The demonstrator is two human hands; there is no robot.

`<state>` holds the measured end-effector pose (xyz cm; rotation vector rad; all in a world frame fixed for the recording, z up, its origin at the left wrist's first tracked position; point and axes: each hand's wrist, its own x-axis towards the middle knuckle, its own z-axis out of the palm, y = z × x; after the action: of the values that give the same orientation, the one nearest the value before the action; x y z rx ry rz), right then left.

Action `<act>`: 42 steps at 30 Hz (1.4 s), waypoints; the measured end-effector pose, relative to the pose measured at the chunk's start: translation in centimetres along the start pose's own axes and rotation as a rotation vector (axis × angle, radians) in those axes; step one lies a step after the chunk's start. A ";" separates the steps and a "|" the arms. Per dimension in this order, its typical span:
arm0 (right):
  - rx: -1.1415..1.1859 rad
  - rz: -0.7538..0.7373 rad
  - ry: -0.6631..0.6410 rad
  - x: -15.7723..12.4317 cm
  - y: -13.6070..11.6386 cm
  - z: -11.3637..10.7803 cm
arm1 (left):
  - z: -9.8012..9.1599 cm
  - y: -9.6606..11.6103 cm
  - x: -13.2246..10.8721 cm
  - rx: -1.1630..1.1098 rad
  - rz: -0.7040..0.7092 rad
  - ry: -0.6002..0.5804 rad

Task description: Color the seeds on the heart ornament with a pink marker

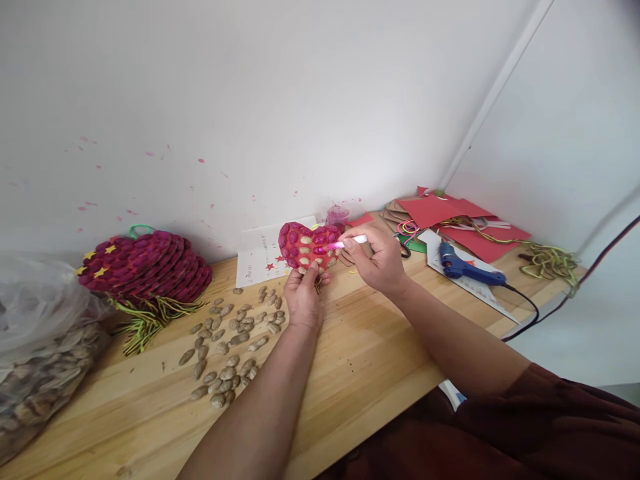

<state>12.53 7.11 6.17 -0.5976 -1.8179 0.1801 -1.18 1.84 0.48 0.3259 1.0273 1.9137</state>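
Observation:
My left hand (303,293) grips the lower tip of a red heart-shaped card (306,245) covered with peanut shells, some painted magenta, some bare. It holds the heart upright above the wooden table (350,360). My right hand (377,257) is closed on a white-handled paintbrush (350,241) whose pink tip touches a shell on the heart's right side.
Loose peanut shells (230,347) lie scattered left of my left arm. A stack of finished magenta hearts (145,263) sits at the far left beside a plastic bag of shells (40,347). A small pink paint cup (338,216), red paper (450,217) and a blue glue gun (463,267) lie at the right.

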 end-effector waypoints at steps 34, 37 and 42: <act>-0.057 0.026 0.022 0.1 0.1 0.0 | -0.3 -0.5 0.2 -0.004 0.033 -0.017; -0.044 0.026 0.030 0.1 0.1 0.0 | -0.3 -0.5 0.2 -0.006 0.039 -0.026; -0.022 0.016 0.015 0.0 0.1 0.0 | -0.3 -0.5 0.2 -0.012 0.046 -0.023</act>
<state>12.55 7.24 6.10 -0.6276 -1.8028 0.1656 -1.18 1.95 -0.08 0.3666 1.0009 1.9522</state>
